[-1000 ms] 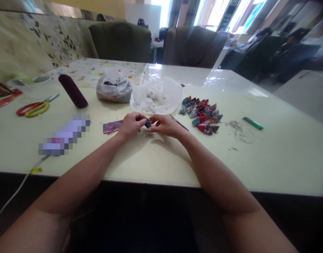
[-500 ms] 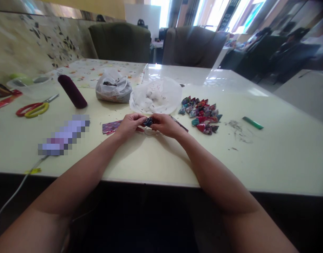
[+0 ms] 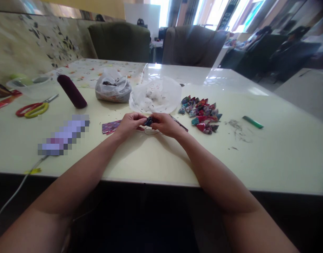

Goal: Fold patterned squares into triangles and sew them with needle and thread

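My left hand (image 3: 132, 123) and my right hand (image 3: 163, 123) meet over the table, both closed on a small piece of dark patterned fabric (image 3: 149, 121). The fingertips cover part of it, so its full shape is hidden. A thin thread (image 3: 152, 133) curves below the fabric between the hands. Partly under my left hand lies a flat stack of purple patterned fabric (image 3: 110, 127). Beside my right hand is a dark narrow object (image 3: 180, 125), partly covered. Several small pointed fabric pieces (image 3: 203, 114) in mixed colours lie grouped to the right.
Beyond my hands sit a white plastic bag with white stuffing (image 3: 156, 96) and a bag of dark material (image 3: 112, 88). Leftward are scissors (image 3: 37, 108), a dark maroon cylinder (image 3: 72, 91) and a blurred-out corded object (image 3: 64, 135). A green object (image 3: 252, 122) and loose threads (image 3: 239, 130) lie rightward.
The fingers shift slightly around the dark fabric, which shows a little less between them. Both hands otherwise stay in place.
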{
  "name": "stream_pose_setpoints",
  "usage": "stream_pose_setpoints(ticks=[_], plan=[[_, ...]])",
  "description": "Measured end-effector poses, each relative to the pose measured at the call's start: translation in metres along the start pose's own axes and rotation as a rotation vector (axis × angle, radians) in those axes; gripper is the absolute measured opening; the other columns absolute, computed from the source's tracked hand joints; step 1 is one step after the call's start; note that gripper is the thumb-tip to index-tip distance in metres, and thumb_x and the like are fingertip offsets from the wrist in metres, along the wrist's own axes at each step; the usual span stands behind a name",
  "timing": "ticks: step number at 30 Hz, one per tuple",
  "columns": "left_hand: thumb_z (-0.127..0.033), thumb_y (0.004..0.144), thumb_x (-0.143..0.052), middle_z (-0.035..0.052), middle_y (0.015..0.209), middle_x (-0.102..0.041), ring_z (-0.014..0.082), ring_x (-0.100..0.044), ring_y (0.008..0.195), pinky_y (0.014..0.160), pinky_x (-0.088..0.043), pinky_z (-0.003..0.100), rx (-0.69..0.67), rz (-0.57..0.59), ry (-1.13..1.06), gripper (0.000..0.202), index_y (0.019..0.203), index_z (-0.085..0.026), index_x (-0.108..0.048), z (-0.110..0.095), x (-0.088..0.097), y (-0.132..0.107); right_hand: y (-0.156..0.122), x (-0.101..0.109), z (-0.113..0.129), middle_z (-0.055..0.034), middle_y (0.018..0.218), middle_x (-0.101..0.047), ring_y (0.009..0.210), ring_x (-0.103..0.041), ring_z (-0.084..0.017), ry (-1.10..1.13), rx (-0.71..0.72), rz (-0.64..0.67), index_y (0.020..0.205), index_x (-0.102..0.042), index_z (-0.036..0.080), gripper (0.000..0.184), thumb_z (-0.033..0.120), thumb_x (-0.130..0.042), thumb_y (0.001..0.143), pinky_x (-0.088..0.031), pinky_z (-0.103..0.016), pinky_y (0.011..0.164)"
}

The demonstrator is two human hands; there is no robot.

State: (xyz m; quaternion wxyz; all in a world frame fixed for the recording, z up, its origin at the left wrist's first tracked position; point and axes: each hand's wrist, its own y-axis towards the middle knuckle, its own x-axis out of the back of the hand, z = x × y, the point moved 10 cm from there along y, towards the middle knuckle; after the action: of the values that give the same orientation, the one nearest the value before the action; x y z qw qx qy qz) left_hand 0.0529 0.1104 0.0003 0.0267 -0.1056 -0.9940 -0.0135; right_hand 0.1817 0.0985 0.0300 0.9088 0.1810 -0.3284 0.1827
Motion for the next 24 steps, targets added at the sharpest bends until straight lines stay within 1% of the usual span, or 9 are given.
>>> stream_pose_setpoints(ticks=[9,12,14,17,19,22,24], plan=[[-0.018,0.072,-0.072,0.0015,0.072,-0.07,0.0091,-0.063,0.062,0.063,-0.057,0.024,-0.102,-0.042,0.09,0.009,0.078,-0.012,-0.073,-0.012,0.001,0.0,0.0,0.0,0.001,-0.0029,0.079,-0.064,0.075,-0.053,-0.016,0.042,0.042,-0.004,0.09,-0.067,0.015,0.017,0.02,-0.056,0.078,-0.038,-0.028,0.07],[-0.016,0.074,-0.069,0.0019,0.072,-0.07,0.0095,-0.062,0.06,0.061,-0.055,0.024,-0.16,-0.084,0.183,0.007,0.079,-0.012,-0.072,-0.021,0.004,-0.002,0.002,0.0,-0.001,-0.0044,0.088,-0.067,0.079,-0.057,-0.016,0.114,0.053,-0.015,0.096,-0.068,0.016,0.019,0.022,-0.059,0.08,-0.042,-0.028,0.072],[-0.015,0.075,-0.066,0.0025,0.072,-0.071,0.0099,-0.062,0.059,0.06,-0.054,0.024,-0.204,-0.123,0.276,0.008,0.08,-0.012,-0.072,-0.027,0.007,-0.004,0.003,0.001,-0.005,-0.0048,0.09,-0.068,0.079,-0.059,-0.016,0.182,0.04,-0.042,0.097,-0.068,0.017,0.018,0.026,-0.059,0.084,-0.044,-0.028,0.072],[-0.013,0.076,-0.064,0.0034,0.074,-0.071,0.0106,-0.063,0.06,0.06,-0.052,0.024,-0.29,-0.174,0.427,0.01,0.082,-0.013,-0.072,-0.034,0.009,-0.007,0.004,0.005,-0.014,-0.003,0.08,-0.065,0.069,-0.058,-0.014,0.265,-0.033,-0.116,0.087,-0.065,0.017,0.016,0.029,-0.055,0.09,-0.046,-0.027,0.066],[-0.014,0.077,-0.064,0.0041,0.076,-0.072,0.0116,-0.064,0.062,0.061,-0.051,0.024,-0.362,-0.187,0.505,0.011,0.084,-0.014,-0.073,-0.039,0.007,-0.009,0.004,0.006,-0.018,-0.0011,0.072,-0.061,0.063,-0.057,-0.012,0.305,-0.08,-0.149,0.08,-0.061,0.017,0.017,0.028,-0.056,0.091,-0.045,-0.026,0.062],[-0.014,0.078,-0.063,0.0045,0.078,-0.072,0.013,-0.065,0.066,0.062,-0.051,0.025,-0.455,-0.187,0.576,0.011,0.084,-0.015,-0.073,-0.045,0.003,-0.012,0.003,0.005,-0.017,0.0004,0.069,-0.058,0.061,-0.056,-0.011,0.354,-0.099,-0.149,0.078,-0.06,0.016,0.013,0.024,-0.06,0.088,-0.046,-0.025,0.06],[-0.014,0.078,-0.063,0.0046,0.078,-0.072,0.0136,-0.064,0.068,0.063,-0.051,0.026,-0.493,-0.188,0.611,0.011,0.083,-0.015,-0.073,-0.048,0.001,-0.014,0.002,0.004,-0.016,0.0005,0.07,-0.059,0.061,-0.056,-0.01,0.374,-0.099,-0.144,0.079,-0.061,0.016,0.011,0.023,-0.062,0.086,-0.046,-0.024,0.059]])
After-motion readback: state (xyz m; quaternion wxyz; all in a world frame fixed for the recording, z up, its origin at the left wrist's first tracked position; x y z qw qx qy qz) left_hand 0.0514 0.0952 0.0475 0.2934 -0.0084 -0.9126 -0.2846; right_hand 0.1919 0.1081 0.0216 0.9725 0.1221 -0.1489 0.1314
